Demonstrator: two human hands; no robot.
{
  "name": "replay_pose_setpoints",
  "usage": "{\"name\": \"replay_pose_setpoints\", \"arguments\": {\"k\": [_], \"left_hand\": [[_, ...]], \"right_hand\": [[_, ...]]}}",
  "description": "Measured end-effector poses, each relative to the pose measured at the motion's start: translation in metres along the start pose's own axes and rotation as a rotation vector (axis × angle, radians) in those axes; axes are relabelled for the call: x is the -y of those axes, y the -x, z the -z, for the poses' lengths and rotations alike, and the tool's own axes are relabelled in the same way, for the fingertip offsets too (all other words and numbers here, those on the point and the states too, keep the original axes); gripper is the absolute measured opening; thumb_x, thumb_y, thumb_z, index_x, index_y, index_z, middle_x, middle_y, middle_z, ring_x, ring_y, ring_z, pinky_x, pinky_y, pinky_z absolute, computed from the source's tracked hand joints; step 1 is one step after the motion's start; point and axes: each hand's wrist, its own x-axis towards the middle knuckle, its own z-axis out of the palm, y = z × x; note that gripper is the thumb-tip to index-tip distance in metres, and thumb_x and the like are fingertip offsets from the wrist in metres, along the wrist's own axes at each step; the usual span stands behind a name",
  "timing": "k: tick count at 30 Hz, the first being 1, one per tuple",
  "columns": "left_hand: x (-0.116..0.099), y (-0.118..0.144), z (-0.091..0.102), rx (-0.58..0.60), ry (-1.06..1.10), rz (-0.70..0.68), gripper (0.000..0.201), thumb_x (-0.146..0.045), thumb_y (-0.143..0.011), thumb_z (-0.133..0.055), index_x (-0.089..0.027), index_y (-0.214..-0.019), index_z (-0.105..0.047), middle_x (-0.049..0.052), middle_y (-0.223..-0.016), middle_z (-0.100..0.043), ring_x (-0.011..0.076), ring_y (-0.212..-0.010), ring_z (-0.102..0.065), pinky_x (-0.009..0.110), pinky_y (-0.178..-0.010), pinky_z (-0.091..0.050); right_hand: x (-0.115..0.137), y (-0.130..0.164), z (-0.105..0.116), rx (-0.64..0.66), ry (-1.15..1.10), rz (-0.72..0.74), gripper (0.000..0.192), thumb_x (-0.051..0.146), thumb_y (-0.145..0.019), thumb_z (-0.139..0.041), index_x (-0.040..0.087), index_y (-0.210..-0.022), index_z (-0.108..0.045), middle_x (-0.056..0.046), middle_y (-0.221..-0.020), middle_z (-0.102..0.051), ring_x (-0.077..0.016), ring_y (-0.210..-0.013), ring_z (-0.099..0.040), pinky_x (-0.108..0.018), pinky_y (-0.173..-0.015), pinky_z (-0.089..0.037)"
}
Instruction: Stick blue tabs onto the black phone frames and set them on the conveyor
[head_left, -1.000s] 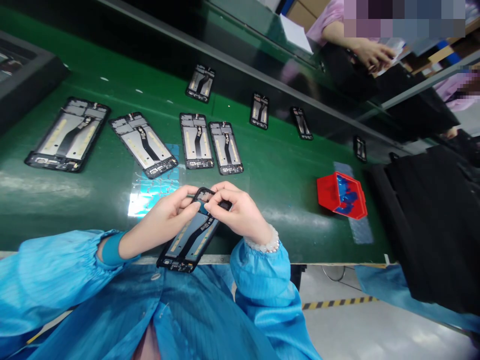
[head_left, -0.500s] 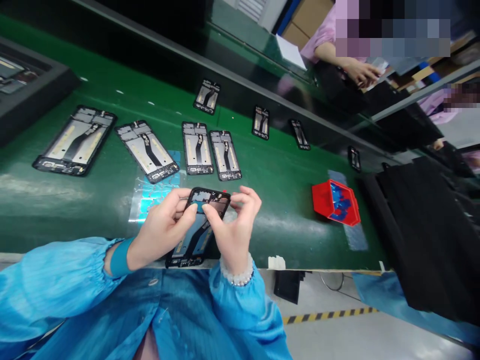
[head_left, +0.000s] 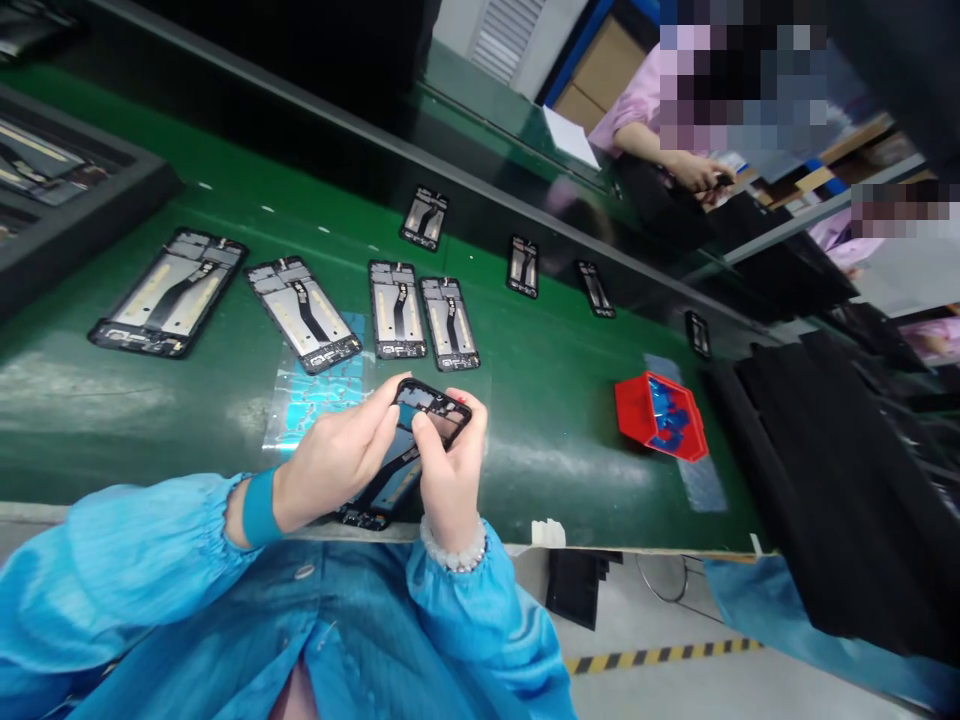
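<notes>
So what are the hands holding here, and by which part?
Both hands grip one phone frame at its far end: left hand along the left edge, right hand at the right corner, thumb pressing on top.

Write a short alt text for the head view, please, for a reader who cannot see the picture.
Two bare hands, left hand and right hand, hold one phone frame over the near edge of a green belt. More phone frames lie in a row beyond it, and a red bin stands to the right.
</notes>
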Motion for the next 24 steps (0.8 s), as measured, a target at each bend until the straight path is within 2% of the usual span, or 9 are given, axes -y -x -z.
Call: {"name": "replay_pose_setpoints", "arguments": {"k": [3, 8, 13, 17, 21, 24], "left_hand": [[-0.003, 0.000, 0.001, -0.022, 0.017, -0.008, 0.037, -0.021, -0.095, -0.038, -0.010, -0.127, -0.055, 0.010, -0.108, -0.072, 0.0189, -0.078, -0.073, 0.022, -0.072, -0.054], [-0.003, 0.000, 0.001, -0.019, -0.005, 0.067, 0.033, -0.024, -0.094, -0.042, -0.008, -0.117, -0.061, 0.007, -0.087, -0.076, 0.0185, -0.061, -0.071, 0.023, -0.057, -0.053], [-0.001, -0.002, 0.001, -0.006, -0.004, -0.028, 0.036, -0.020, -0.095, -0.038, -0.008, -0.124, -0.056, 0.011, -0.099, -0.074, 0.0186, -0.068, -0.072, 0.022, -0.062, -0.053], [0.000, -0.002, 0.002, 0.011, 0.056, 0.022, 0.040, -0.021, -0.095, -0.037, -0.011, -0.131, -0.051, 0.009, -0.102, -0.074, 0.0173, -0.068, -0.072, 0.022, -0.061, -0.053], [0.002, -0.003, 0.005, 0.151, 0.190, 0.129, 0.044, -0.028, -0.095, -0.034, -0.012, -0.133, -0.051, 0.009, -0.115, -0.070, 0.0209, -0.093, -0.070, 0.025, -0.077, -0.054], [0.002, -0.003, 0.009, 0.285, 0.245, 0.127, 0.049, -0.028, -0.094, -0.031, -0.010, -0.137, -0.046, 0.010, -0.113, -0.071, 0.0212, -0.092, -0.070, 0.026, -0.077, -0.055]], "right_hand": [[-0.001, 0.000, 0.000, -0.046, -0.002, 0.009, 0.034, 0.025, -0.074, -0.058, 0.020, -0.106, -0.045, 0.000, -0.087, -0.060, -0.0109, -0.073, -0.062, -0.026, -0.070, -0.053], [-0.001, -0.007, 0.006, 0.041, 0.048, -0.006, 0.031, 0.024, -0.073, -0.059, 0.021, -0.102, -0.048, 0.001, -0.086, -0.059, -0.0108, -0.074, -0.060, -0.026, -0.072, -0.051], [0.001, -0.009, 0.011, 0.070, 0.128, 0.046, 0.023, 0.024, -0.075, -0.056, 0.021, -0.096, -0.048, 0.002, -0.081, -0.056, -0.0101, -0.070, -0.058, -0.025, -0.068, -0.051], [-0.002, -0.007, 0.011, 0.109, 0.184, 0.072, 0.040, 0.019, -0.070, -0.059, 0.021, -0.107, -0.044, -0.002, -0.097, -0.058, -0.0112, -0.079, -0.061, -0.026, -0.073, -0.052], [-0.003, -0.010, 0.010, 0.105, 0.168, 0.066, 0.036, 0.024, -0.071, -0.063, 0.021, -0.101, -0.043, 0.000, -0.091, -0.060, -0.0107, -0.075, -0.062, -0.025, -0.071, -0.053], [0.001, -0.012, 0.009, 0.054, 0.144, 0.025, 0.035, 0.028, -0.069, -0.068, 0.022, -0.093, -0.042, 0.004, -0.080, -0.061, -0.0100, -0.068, -0.062, -0.024, -0.065, -0.052]]}}
